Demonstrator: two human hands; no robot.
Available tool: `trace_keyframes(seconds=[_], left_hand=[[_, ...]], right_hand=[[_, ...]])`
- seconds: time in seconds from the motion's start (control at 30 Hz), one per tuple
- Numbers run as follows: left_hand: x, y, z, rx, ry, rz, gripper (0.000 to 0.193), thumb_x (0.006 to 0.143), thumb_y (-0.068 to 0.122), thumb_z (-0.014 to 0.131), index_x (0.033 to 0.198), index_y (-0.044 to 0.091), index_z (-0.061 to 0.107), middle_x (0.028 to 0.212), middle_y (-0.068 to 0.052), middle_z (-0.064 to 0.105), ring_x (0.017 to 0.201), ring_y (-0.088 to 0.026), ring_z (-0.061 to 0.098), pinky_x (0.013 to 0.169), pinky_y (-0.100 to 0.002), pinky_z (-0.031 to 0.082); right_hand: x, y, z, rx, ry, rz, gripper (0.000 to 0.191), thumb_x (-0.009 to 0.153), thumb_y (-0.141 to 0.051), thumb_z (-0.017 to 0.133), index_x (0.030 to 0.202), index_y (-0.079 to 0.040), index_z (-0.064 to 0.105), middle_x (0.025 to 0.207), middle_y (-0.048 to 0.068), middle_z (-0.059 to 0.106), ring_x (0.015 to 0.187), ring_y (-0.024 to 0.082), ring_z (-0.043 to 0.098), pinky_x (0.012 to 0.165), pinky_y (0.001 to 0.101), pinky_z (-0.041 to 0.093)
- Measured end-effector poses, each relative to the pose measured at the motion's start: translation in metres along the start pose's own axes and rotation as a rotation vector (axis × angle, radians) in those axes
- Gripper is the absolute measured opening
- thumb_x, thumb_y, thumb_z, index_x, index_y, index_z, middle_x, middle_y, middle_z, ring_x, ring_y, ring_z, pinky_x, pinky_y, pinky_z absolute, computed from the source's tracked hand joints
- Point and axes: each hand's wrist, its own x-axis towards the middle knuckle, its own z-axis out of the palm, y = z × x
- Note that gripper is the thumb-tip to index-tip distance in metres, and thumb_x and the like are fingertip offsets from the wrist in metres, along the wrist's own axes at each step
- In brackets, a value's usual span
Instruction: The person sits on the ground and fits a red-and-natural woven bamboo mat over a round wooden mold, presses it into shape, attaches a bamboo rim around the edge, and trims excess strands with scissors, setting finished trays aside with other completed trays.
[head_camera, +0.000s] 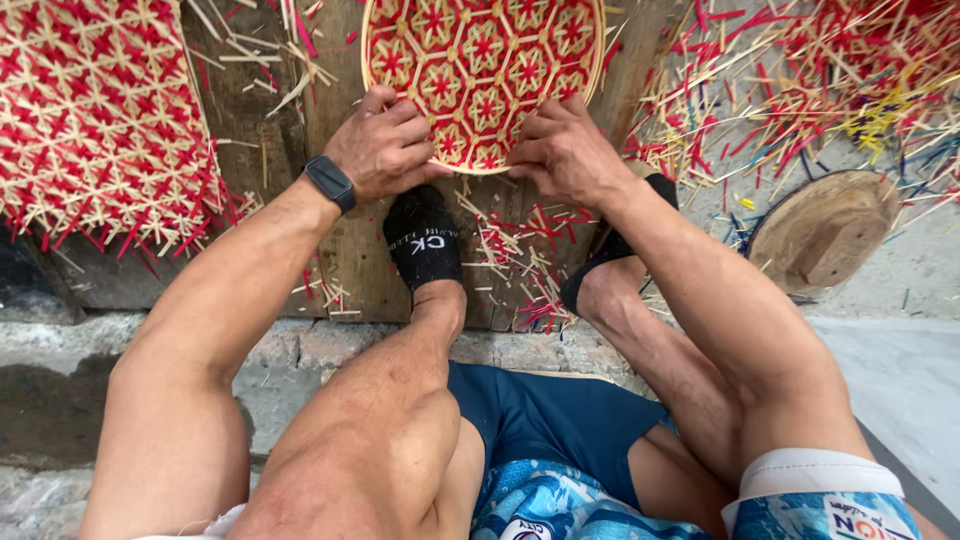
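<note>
A round woven tray of pale bamboo strips with red star patterns lies on a wooden board in front of me. My left hand, with a black band at the wrist, grips the tray's near rim on the left. My right hand grips the same rim on the right. Both sets of fingers curl over the edge. My two feet in black socks rest on the board just below the tray.
A large flat woven mat in the same red and pale pattern lies at the left. A heap of loose red, pale and coloured strips lies at the right. A round wooden disc sits on the concrete floor at the right.
</note>
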Motion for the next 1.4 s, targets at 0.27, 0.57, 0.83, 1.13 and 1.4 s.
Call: trace_keyframes(seconds=[0.27, 0.57, 0.83, 1.13, 1.4], left_hand=[[-0.002, 0.003, 0.001, -0.077, -0.027, -0.052, 0.035, 0.097, 0.044, 0.077, 0.080, 0.013, 0.072, 0.092, 0.000, 0.060, 0.103, -0.019, 0.059, 0.104, -0.041, 0.037], [-0.004, -0.005, 0.008, -0.142, -0.081, -0.088, 0.039, 0.086, 0.050, 0.080, 0.083, 0.012, 0.072, 0.094, -0.002, 0.059, 0.108, -0.021, 0.059, 0.107, -0.041, 0.039], [0.002, 0.013, 0.019, -0.103, 0.002, -0.136, 0.042, 0.085, 0.050, 0.080, 0.092, 0.009, 0.072, 0.100, -0.003, 0.063, 0.109, -0.021, 0.059, 0.108, -0.040, 0.039], [-0.017, 0.000, 0.007, -0.005, 0.048, 0.022, 0.027, 0.104, 0.036, 0.079, 0.102, 0.011, 0.070, 0.103, -0.001, 0.065, 0.110, -0.019, 0.059, 0.110, -0.035, 0.039], [-0.004, 0.007, 0.013, 0.078, 0.024, -0.016, 0.022, 0.101, 0.034, 0.073, 0.098, 0.013, 0.069, 0.096, -0.001, 0.061, 0.104, -0.020, 0.058, 0.107, -0.039, 0.035]], right_hand=[[0.006, -0.004, 0.010, 0.079, 0.024, 0.166, 0.015, 0.073, -0.017, 0.085, 0.085, -0.011, 0.081, 0.089, 0.005, 0.071, 0.099, 0.027, 0.061, 0.093, 0.0458, 0.044], [0.028, -0.004, 0.001, 0.275, -0.136, 0.663, 0.031, 0.063, -0.022, 0.092, 0.087, -0.014, 0.075, 0.088, 0.003, 0.071, 0.087, 0.022, 0.070, 0.086, 0.0394, 0.055], [0.010, -0.038, 0.016, -0.166, 0.105, -0.004, 0.029, 0.071, -0.014, 0.082, 0.098, -0.010, 0.071, 0.100, 0.007, 0.064, 0.103, 0.027, 0.059, 0.089, 0.0435, 0.046], [0.004, -0.002, -0.004, -0.319, -0.063, -0.154, 0.025, 0.068, -0.009, 0.070, 0.093, -0.011, 0.066, 0.101, 0.001, 0.064, 0.106, 0.023, 0.060, 0.095, 0.0380, 0.048], [0.002, -0.014, 0.004, -0.055, 0.097, 0.012, 0.024, 0.082, -0.030, 0.083, 0.100, -0.014, 0.078, 0.099, 0.004, 0.065, 0.102, 0.028, 0.056, 0.094, 0.0449, 0.042]])
